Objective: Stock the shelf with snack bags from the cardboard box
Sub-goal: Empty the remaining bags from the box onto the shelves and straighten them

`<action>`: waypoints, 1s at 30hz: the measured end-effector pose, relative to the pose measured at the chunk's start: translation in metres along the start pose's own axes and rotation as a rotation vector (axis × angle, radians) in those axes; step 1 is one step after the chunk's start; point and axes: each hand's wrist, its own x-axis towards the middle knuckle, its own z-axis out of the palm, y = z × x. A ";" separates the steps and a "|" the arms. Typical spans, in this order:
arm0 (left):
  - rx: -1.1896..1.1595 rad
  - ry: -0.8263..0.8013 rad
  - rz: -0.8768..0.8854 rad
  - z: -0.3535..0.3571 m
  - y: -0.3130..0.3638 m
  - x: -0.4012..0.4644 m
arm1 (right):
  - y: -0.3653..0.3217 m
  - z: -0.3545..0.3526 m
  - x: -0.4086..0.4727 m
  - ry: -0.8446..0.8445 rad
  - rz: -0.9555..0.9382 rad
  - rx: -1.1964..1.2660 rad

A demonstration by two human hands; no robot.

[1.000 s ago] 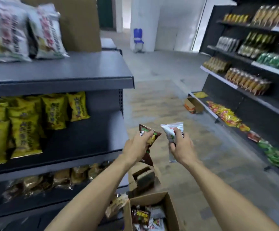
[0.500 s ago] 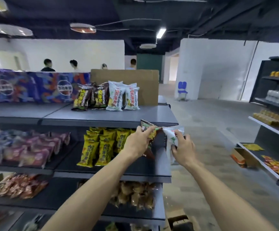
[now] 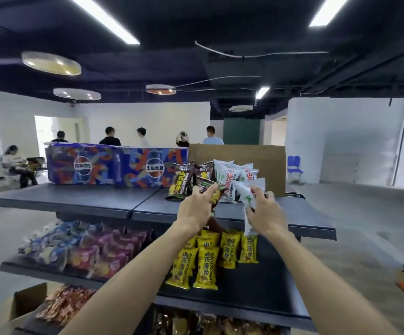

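Both hands hold snack bags over the top shelf.
Left hand (image 3: 194, 209) grips a brown bag (image 3: 214, 193); right hand (image 3: 265, 212) grips a white bag (image 3: 248, 192), near standing brown bags (image 3: 180, 181) and white bags (image 3: 227, 176) on the top shelf (image 3: 75, 199). Yellow bags (image 3: 205, 267) lie one shelf below.

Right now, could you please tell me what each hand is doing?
Left hand: closed on a brown snack bag, held up at the top shelf.
Right hand: closed on a white snack bag.
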 end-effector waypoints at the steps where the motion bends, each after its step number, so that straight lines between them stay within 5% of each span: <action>1: 0.015 0.016 -0.007 0.001 -0.009 0.006 | -0.006 0.005 0.003 0.012 0.005 0.008; 30: 0.116 0.115 -0.082 0.110 -0.061 0.172 | 0.066 0.133 0.194 0.006 0.186 0.032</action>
